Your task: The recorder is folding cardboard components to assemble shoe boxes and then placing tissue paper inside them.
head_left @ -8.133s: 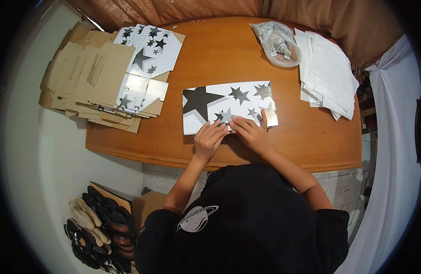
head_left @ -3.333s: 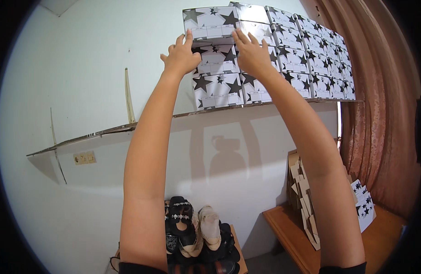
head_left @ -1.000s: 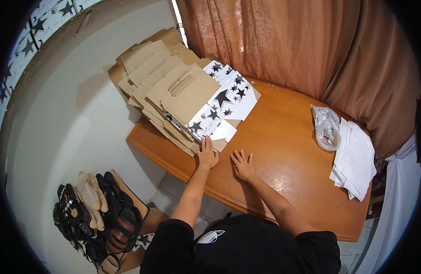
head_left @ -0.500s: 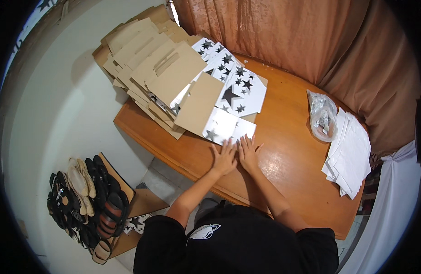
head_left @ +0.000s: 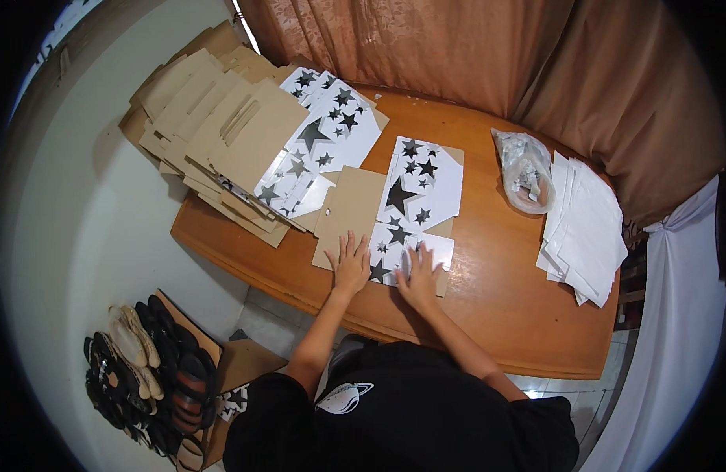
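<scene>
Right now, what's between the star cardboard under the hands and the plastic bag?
Only bare wooden table between the flat star-printed cardboard and the plastic bag, in the head view.

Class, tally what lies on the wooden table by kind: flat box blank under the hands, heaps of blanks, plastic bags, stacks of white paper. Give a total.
Flat star-printed box blank under both hands: 1
Heap of flat blanks: 1
Clear plastic bag: 1
Stack of white paper: 1
Total: 4

White box blank (head_left: 414, 208) — black stars (brown reverse) — on orange-brown table (head_left: 496, 307).

Even indoor light, sharp centre, fisheye-bent dark rim.
</scene>
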### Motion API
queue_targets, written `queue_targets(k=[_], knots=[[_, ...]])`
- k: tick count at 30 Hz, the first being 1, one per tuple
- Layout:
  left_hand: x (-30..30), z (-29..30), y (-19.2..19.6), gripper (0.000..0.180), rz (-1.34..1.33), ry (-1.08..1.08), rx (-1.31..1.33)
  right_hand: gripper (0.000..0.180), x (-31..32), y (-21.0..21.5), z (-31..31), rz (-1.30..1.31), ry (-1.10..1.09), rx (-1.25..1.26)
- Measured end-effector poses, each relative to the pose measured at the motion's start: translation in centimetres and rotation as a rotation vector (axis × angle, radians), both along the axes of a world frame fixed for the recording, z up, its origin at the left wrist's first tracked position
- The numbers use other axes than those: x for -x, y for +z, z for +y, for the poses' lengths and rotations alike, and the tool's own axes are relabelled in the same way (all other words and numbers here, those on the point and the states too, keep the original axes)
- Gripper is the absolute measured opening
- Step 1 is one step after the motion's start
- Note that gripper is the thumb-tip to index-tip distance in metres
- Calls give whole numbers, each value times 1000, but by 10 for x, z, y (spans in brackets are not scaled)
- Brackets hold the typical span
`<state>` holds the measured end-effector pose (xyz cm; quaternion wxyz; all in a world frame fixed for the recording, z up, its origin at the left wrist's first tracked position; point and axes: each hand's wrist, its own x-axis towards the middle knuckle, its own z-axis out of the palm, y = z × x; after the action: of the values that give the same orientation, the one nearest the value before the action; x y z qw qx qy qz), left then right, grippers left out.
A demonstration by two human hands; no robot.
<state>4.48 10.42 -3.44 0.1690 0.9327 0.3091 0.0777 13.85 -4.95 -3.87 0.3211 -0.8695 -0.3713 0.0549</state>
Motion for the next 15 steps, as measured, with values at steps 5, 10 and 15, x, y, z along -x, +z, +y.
queue_targets(k=[5, 10, 15], knots=[[9, 10, -2, 55, -60, -49, 81, 90, 8, 24, 51, 101, -2, 220], [14, 0, 8, 54, -39, -93, 79, 101, -1, 13, 60, 62, -92, 290], [24, -22, 1, 55, -56, -118, -64, 92, 0, 14, 44, 50, -46, 237]])
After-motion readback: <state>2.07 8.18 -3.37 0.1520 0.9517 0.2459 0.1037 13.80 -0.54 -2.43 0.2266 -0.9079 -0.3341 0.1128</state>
